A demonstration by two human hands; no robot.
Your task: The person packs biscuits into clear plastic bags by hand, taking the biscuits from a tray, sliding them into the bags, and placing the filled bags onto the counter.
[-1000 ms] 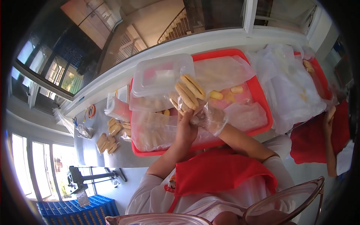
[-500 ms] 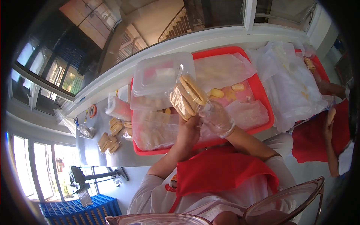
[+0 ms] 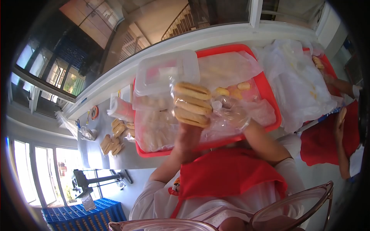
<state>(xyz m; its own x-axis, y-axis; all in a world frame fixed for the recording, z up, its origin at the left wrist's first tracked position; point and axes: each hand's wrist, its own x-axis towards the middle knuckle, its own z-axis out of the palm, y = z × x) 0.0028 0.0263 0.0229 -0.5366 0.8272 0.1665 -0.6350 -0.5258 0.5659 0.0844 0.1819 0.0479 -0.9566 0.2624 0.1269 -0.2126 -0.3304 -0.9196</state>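
Above the red tray (image 3: 271, 96), the left hand (image 3: 189, 134) clamps a clear bag (image 3: 192, 98) of 3 long bread rolls (image 3: 192, 107) from below; the gloved right hand (image 3: 236, 115) is at the bag's right end, its grip too blurred to tell.

Food-packing room; bagged rolls (image 3: 192, 105)

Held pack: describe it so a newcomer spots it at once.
Find the big red tray. Over its middle is the pack: three clear-wrapped rolls side by side. Unlike the bread on the table, it is in the left hand.
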